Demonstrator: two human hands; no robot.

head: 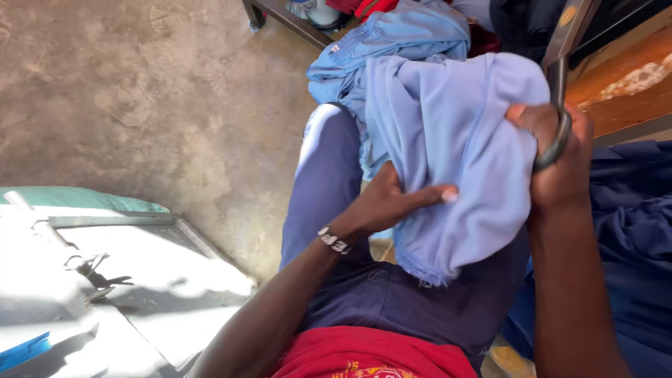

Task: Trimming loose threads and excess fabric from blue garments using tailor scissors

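Bare concrete floor (pixel 140 105) fills the left of the view, scuffed and sunlit. Lower left, a pale metal table (pixel 140 280) lies in strong glare, with a small dark clip-like tool (pixel 98 276) on it; too washed out to tell more. Person is seated, dark blue trousers (pixel 329 182), knee raised, a red shirt (pixel 371 357) at the bottom edge. Across the lap lies the light blue cloth (pixel 448 147), bunched and draped from the knee over to the right, its frayed hem hanging low near the thigh; the lap seems to serve as the work surface, bearing the weight. A heap of more blue garments (pixel 399 35) sits beyond the knee. Dark blue fabric (pixel 630 231) lies at right, below a brown wooden ledge (pixel 623 84). Left hand (pixel 392 203) presses flat-ish into the cloth, fingers stretched, thumb out, apparently pinning and tensioning it. Right hand (pixel 553 161) is closed tight around the dark loop handle of scissors (pixel 556 112) with a fold of cloth gathered under it; blades point up and away. A beaded bracelet (pixel 334 240) circles the left wrist.
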